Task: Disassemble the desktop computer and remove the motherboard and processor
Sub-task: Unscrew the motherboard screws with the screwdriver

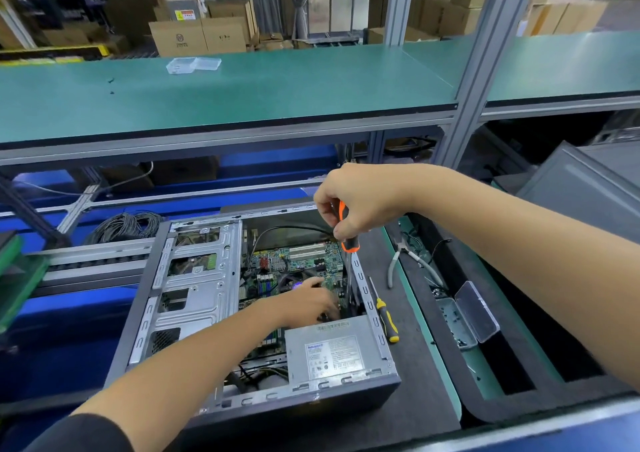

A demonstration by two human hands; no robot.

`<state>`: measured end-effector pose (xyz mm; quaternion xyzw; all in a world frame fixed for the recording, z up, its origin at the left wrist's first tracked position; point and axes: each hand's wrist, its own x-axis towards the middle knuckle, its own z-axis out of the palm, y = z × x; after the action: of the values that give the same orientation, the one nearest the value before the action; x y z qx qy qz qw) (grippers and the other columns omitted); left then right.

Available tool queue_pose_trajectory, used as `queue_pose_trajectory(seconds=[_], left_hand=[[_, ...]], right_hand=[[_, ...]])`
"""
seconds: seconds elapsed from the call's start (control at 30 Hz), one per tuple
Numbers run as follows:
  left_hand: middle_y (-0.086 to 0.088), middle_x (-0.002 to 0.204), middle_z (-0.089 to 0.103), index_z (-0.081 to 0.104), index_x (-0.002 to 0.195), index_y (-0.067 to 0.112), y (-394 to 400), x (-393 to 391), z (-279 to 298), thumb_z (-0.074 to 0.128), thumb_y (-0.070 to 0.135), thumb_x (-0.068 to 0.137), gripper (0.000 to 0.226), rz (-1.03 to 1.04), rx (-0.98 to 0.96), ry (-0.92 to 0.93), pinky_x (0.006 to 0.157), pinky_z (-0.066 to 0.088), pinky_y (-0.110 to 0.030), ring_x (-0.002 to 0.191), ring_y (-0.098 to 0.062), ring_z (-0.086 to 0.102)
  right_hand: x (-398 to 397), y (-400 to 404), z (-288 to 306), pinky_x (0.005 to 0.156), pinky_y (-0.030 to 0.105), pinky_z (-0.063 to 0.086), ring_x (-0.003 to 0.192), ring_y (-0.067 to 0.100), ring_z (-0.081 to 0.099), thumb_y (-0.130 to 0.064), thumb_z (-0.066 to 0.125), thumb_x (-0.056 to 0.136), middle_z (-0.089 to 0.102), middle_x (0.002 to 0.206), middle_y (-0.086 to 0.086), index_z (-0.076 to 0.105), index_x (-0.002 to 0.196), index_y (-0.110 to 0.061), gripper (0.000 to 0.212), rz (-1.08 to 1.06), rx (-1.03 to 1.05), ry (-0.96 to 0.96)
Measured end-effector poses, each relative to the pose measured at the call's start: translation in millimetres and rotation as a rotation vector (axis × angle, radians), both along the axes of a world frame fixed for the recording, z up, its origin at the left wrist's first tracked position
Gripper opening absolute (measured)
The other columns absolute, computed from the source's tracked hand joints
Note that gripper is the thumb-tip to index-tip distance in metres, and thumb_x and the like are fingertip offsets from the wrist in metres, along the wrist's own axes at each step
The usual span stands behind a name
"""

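Note:
An open desktop computer case [194,299] lies on its side on a black mat. Inside it the green motherboard [304,261] shows, with a grey power supply [332,351] at the near right. My right hand [360,198] grips the orange-and-black handle of a screwdriver [348,240], held upright with its shaft reaching down to the board's right edge. My left hand [308,299] is inside the case, fingers down by the screwdriver tip; what they touch is hidden.
A yellow-handled screwdriver [386,316] lies on the mat right of the case. Pliers [398,261] and a clear parts box [464,316] sit in the tray to the right. A green shelf [242,88] overhangs, carrying a clear plastic box [192,64]. Coiled cables [124,226] lie behind-left.

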<state>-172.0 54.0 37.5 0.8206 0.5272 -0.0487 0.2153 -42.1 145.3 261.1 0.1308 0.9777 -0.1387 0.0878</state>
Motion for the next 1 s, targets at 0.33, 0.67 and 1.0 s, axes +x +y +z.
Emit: queue_pose_trajectory(seconds=[0.33,0.67,1.0], left_hand=[[-0.002,0.125,0.052,0.066,0.108,0.015,10,10,1,0.041,0.021,0.101,0.026,-0.324,0.071,0.441,0.103,0.026,-0.047,0.118,-0.023,0.035],[-0.005,0.129,0.049,0.064,0.104,0.012,15,7,-12,0.044,0.016,0.097,0.021,-0.581,0.263,0.592,0.106,0.023,-0.045,0.122,-0.028,0.039],[-0.003,0.128,0.051,0.065,0.097,0.014,14,4,-19,0.048,0.018,0.096,0.018,-0.543,0.269,0.539,0.098,0.027,-0.041,0.12,-0.026,0.039]], right_hand=[[6,10,-3,0.05,0.012,0.039,0.061,0.008,0.063,-0.022,0.069,0.077,0.069,0.068,-0.003,0.06,0.072,-0.023,0.011,-0.047,0.023,-0.035],[4,12,0,0.052,0.019,0.042,0.059,0.011,0.063,-0.02,0.069,0.077,0.067,0.069,-0.004,0.058,0.07,-0.023,0.014,-0.034,0.004,-0.018],[9,11,-1,0.045,0.011,0.039,0.052,0.008,0.059,-0.014,0.068,0.074,0.067,0.06,-0.002,0.059,0.065,-0.021,0.015,-0.041,-0.017,0.042]])
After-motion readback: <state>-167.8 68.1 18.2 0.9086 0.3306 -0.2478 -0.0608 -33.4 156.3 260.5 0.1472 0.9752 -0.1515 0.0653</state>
